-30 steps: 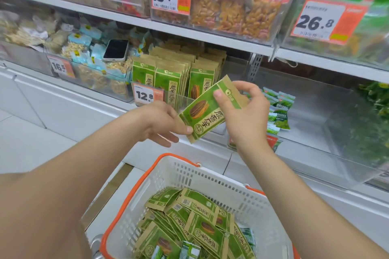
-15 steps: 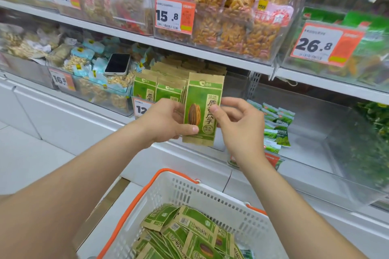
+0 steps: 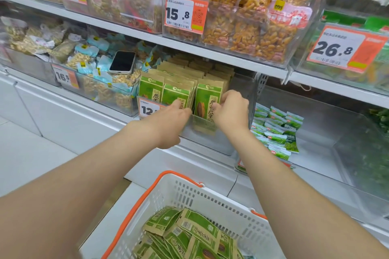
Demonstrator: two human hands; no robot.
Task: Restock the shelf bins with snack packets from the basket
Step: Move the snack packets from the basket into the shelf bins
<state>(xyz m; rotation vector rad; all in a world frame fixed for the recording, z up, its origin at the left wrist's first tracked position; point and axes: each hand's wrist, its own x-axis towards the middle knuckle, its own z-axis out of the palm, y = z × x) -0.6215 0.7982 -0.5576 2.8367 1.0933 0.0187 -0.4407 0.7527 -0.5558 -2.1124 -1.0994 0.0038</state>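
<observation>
A green and tan sunflower-seed packet (image 3: 207, 101) stands upright at the front right of the clear shelf bin (image 3: 210, 141), beside rows of the same packets (image 3: 166, 90). My right hand (image 3: 231, 109) grips the packet's right edge with curled fingers. My left hand (image 3: 174, 115) reaches into the bin at the packet's left side, fingertips among the packets; its grip is hidden. Below, the white basket with an orange rim (image 3: 174, 187) holds several more of these packets (image 3: 189, 233).
A phone (image 3: 122, 62) lies on blue-wrapped snacks in the bin to the left. Small green packets (image 3: 277, 130) lie in the wide clear bin on the right. An upper shelf edge (image 3: 210, 52) with bins of orange snacks overhangs the seed bin.
Both hands carried the packet, turned upright, from in front of the shelf forward into the bin's front right slot. The view moved closer to the shelf.
</observation>
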